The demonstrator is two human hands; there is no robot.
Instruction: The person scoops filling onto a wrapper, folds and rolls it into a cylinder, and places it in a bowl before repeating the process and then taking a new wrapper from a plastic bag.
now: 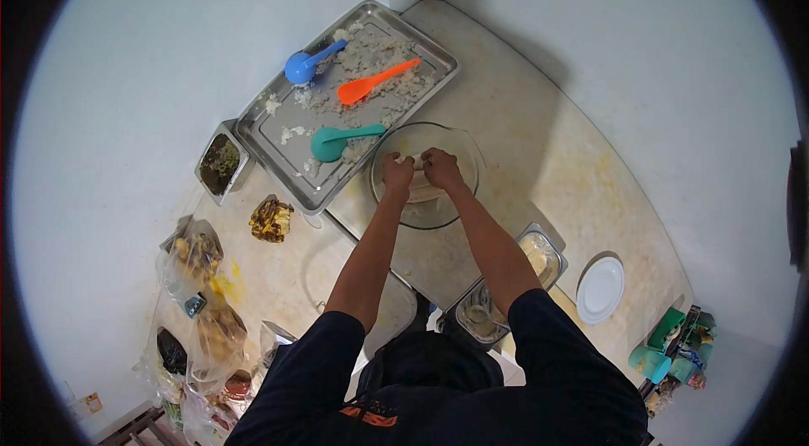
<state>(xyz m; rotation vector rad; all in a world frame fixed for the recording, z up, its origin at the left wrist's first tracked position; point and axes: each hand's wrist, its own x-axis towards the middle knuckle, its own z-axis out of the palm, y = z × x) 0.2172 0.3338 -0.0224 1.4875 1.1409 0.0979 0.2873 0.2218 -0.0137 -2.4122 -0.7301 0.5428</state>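
Both hands are over a clear glass bowl (428,220), close together. My left hand (398,173) and my right hand (441,168) have their fingers closed on a small pale piece (418,163) between them. What the piece is cannot be made out. Something pale and flat (424,191) shows in the bowl below the hands. Just beyond the bowl, to the left, lies a metal tray (312,181) with rice-like white food (371,50) spread on it. A blue scoop (300,68), an orange spoon (358,90) and a green scoop (329,144) rest on the tray.
A metal container of dark green food (221,165) and a yellow-brown heap (270,219) sit left. Plastic bags (217,336) line the left edge. Metal containers (539,252) (480,316), a white plate (601,290) and green holders (649,363) are on the right.
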